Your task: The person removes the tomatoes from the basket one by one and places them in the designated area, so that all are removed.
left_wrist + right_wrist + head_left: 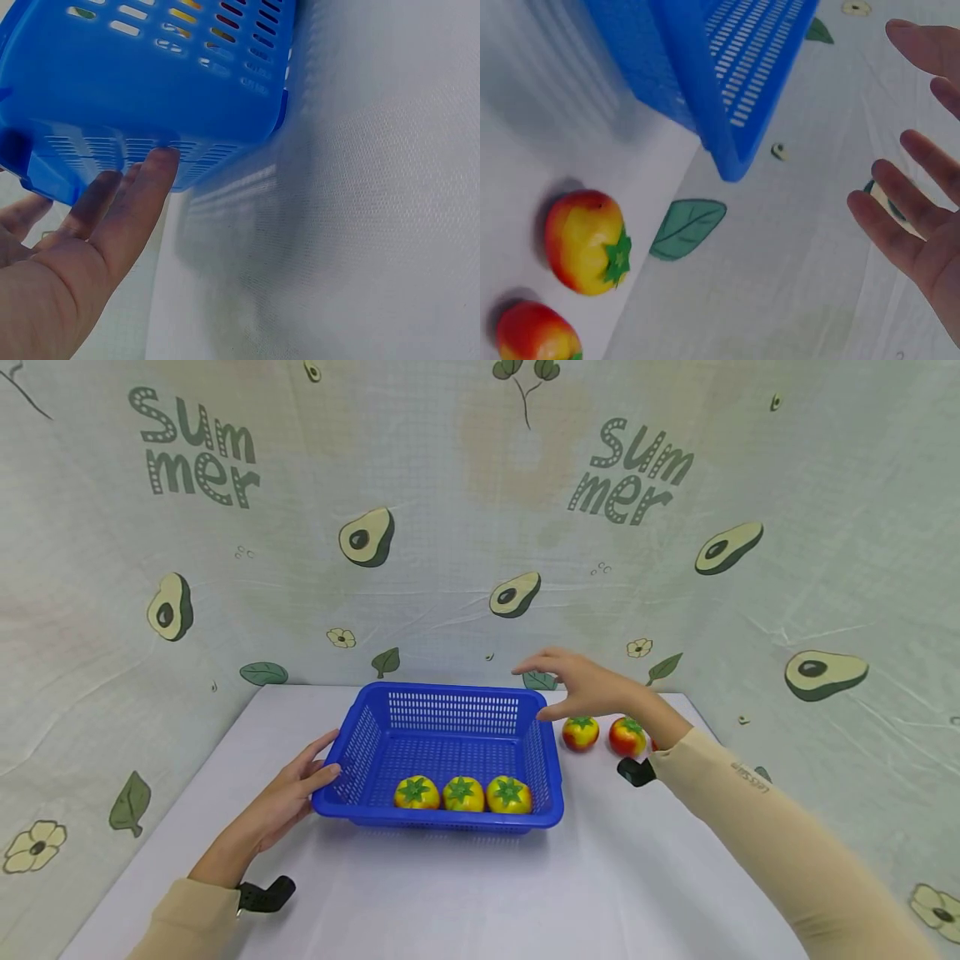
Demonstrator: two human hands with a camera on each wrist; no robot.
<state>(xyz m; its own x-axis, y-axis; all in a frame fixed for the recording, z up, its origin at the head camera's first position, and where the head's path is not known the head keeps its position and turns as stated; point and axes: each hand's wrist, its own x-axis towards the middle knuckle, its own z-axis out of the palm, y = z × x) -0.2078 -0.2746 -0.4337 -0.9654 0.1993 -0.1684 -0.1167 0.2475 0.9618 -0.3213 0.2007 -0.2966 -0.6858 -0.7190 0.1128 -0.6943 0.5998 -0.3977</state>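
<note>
A blue perforated plastic basket [446, 821] stands on the table. Three yellow toy fruits, tomato- or persimmon-like with green star-shaped tops, line its near side: left [417, 793], middle [463, 794] and right [509, 795]. My left hand [288, 793] holds the left rim, thumb over the edge. In the left wrist view its fingers [131, 225] touch the outer wall. Above the basket's right rear corner hovers my right hand [592, 685], fingers spread and holding nothing. Two red-yellow toy fruits, one nearer the basket [581, 734] and another [627, 737], lie below it.
A third red fruit [655, 745] is mostly hidden behind my right wrist. The pale table [420, 893] ends at a printed cloth backdrop [450, 543], which also hangs along both sides. The basket's right wall [682, 67] rises between its inside and the loose fruits.
</note>
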